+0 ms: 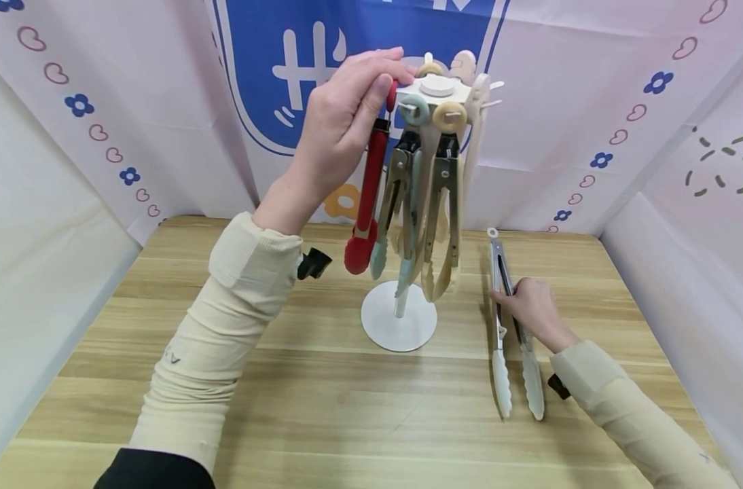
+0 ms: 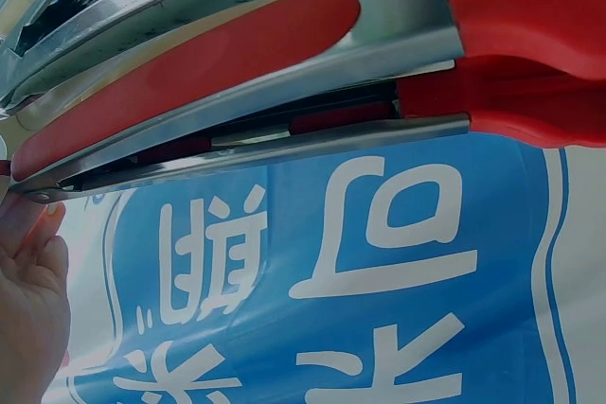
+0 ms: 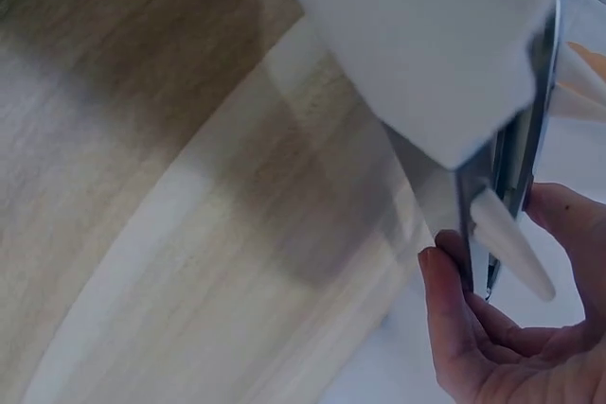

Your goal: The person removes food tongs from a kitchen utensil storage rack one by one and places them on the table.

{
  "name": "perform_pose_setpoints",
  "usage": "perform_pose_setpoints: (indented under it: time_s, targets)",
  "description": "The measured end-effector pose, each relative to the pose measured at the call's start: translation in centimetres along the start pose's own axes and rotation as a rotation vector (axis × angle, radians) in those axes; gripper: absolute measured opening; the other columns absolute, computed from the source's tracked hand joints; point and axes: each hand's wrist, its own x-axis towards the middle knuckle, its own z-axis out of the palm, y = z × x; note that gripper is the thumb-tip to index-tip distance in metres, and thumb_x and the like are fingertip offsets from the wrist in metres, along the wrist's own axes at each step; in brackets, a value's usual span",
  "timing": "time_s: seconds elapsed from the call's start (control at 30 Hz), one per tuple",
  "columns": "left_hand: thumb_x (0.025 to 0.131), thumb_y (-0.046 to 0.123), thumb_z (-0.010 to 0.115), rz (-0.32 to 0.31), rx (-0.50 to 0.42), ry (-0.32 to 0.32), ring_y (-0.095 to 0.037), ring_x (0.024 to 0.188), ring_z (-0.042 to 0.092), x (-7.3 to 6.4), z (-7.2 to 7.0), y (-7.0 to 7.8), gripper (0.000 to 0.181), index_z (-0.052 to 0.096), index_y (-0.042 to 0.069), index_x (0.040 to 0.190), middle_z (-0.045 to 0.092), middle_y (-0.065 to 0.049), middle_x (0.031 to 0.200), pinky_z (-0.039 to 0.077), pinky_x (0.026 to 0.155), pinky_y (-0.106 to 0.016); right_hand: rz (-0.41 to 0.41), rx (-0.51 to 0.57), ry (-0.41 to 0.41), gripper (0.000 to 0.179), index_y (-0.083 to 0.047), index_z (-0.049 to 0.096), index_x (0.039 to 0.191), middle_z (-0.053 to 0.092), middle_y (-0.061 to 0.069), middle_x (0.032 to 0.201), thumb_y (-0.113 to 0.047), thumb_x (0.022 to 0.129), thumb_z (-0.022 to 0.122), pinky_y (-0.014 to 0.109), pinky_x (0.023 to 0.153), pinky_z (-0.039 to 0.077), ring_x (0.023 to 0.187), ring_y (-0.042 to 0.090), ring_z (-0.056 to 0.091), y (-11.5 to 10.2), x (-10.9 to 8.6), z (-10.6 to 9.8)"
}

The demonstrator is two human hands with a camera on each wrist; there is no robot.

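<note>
In the head view my left hand (image 1: 343, 105) is at the top of a white rotating-style rack (image 1: 437, 86), thumb and fingers at the hanging loop of red-tipped tongs (image 1: 374, 180). These tongs hang head down; the left wrist view shows their red head (image 2: 530, 26) and metal arms up close. Beside them hang light-blue-tipped tongs (image 1: 399, 173) and cream-tipped tongs (image 1: 446, 180). At the right my right hand (image 1: 533, 309) grips long white-tipped tongs (image 1: 500, 367) by their metal arms, tips spread toward me. In the right wrist view, thumb and fingers lie on either side of the arms.
The rack's round white base (image 1: 399, 333) stands on the wood-grain table (image 1: 347, 414). More pale utensils (image 1: 478, 115) hang on its far and right hooks. A printed cloth (image 1: 549, 102) closes off the back, and white walls (image 1: 47, 183) flank both sides.
</note>
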Motion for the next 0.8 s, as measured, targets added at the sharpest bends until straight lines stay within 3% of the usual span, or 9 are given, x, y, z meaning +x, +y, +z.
perform_pose_setpoints:
  time_s: [0.33, 0.8]
  targets:
    - [0.094, 0.000, 0.041, -0.001, 0.005, -0.005, -0.024, 0.123, 0.044, 0.0, -0.1, 0.0, 0.022, 0.059, -0.006, 0.105, 0.061, -0.017, 0.112, 0.026, 0.106, -0.023, 0.004, -0.012, -0.074, 0.051, -0.015, 0.033, 0.047, 0.027, -0.008, 0.041, -0.036, 0.084, 0.062, 0.021, 0.035, 0.026, 0.035, 0.007, 0.026, 0.0, 0.7, 0.9]
    - [0.094, 0.000, 0.041, -0.011, 0.000, -0.006, -0.023, 0.123, 0.044, 0.0, 0.0, 0.0, 0.022, 0.059, -0.006, 0.104, 0.061, -0.017, 0.113, 0.026, 0.106, -0.022, 0.052, -0.033, -0.101, 0.052, -0.015, 0.032, 0.048, 0.028, -0.006, 0.042, -0.039, 0.082, 0.063, 0.024, 0.037, 0.031, 0.037, 0.010, 0.032, 0.1, 0.9, 1.7]
